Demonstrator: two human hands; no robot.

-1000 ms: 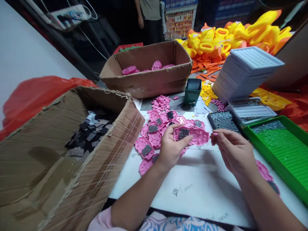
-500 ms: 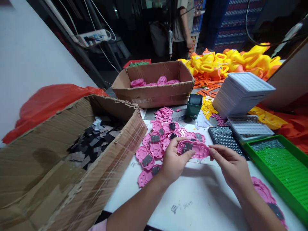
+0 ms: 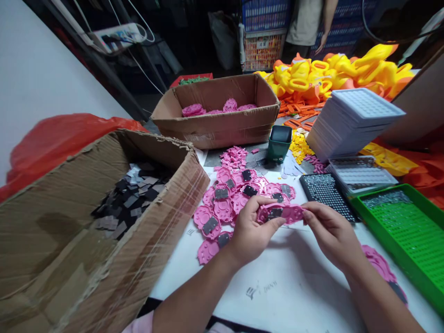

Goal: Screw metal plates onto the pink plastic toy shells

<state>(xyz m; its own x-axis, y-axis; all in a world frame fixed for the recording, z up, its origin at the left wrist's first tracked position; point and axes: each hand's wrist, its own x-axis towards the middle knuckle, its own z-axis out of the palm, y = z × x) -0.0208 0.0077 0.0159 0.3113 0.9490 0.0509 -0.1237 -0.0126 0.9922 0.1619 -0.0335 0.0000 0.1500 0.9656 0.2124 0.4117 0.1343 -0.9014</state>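
A pink plastic shell piece with a dark rectangular plate set in it is held up between both hands over the white work surface. My left hand grips its left end, thumb along the near edge. With thumb and fingers pinched, my right hand holds the right end; whether a small part sits in that pinch is hidden. Just beyond lies a heap of similar pink shells, many with dark plates. Another pink shell rests partly behind my right forearm.
A cardboard box of dark plates stands left; another box holding pink parts is behind. To the right are a black screw tray, a green tray and stacked white trays. A person stands beyond the yellow parts.
The shell in my hands has tilted, showing more edge-on. My view has shifted slightly, and the person in the background appears farther right.
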